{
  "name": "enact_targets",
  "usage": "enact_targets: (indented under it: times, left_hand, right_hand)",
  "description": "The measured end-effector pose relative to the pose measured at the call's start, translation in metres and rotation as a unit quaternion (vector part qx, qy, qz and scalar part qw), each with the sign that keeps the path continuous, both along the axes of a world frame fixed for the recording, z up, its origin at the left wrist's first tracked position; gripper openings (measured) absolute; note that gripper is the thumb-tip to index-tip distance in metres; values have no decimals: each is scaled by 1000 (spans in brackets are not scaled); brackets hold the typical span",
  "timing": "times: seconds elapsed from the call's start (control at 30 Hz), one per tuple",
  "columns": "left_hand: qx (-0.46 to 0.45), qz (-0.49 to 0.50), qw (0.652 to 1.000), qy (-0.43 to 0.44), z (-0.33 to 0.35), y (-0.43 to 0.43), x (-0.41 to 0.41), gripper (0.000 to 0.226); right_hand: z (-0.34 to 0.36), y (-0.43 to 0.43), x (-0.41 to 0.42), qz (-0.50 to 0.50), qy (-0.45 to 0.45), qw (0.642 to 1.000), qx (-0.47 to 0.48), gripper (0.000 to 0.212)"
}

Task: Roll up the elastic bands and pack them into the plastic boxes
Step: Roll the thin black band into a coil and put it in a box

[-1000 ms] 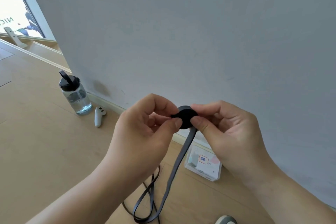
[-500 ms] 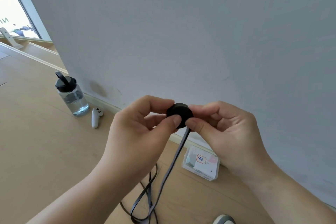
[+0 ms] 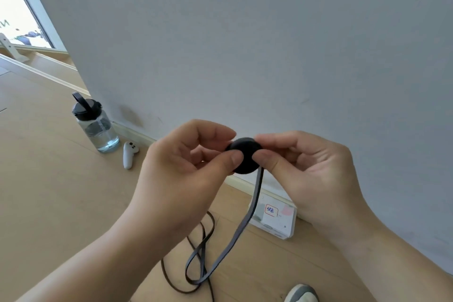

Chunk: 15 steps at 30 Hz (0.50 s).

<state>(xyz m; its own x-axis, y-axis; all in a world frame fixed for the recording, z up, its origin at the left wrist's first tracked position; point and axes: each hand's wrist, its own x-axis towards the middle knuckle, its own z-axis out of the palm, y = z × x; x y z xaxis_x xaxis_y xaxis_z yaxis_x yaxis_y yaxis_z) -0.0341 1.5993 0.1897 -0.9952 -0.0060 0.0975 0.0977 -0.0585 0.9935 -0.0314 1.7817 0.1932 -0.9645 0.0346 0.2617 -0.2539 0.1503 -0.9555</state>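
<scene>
Both hands pinch the same thing. The left hand [image 3: 186,174] has its fingers curled, thumb pressed on the near face of the black rolled band [image 3: 245,154] and index finger arched over its top edge. The right hand [image 3: 311,179] grips the roll from the other side, thumb on the near face and curled fingers behind it. The roll sits between the two thumbs, held in the air, its flat round face turned towards the person.

The loose tail [image 3: 245,223] leaves the roll's lower edge just under the right thumb. Its long axis runs down and slightly towards the left forearm, ending in loops on the floor [image 3: 49,203] below the left wrist. The plastic box [image 3: 277,220] lies on the floor under the right hand, partly behind the tail.

Against half a second ago, the pinch and the roll's place between the hands match. The tail now shows more of its flat grey face, where it hung nearly edge-on.
</scene>
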Motion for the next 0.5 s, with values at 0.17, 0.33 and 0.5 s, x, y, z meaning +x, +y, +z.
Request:
enact_targets:
  times: [0.17,0.33,0.5]
  left_hand:
    - [7,-11,1000,-8,-3,2,1,32]
    - [-213,19,962,167,-5,5,4,31]
    - [-71,12,993,96,-6,5,4,41]
  right_hand:
    - [0,-1,3,9,2,1000,22,29]
    - [-7,-3,0,-14,112,977,180,24]
    - [-1,-5,5,-53,43,997,34,22]
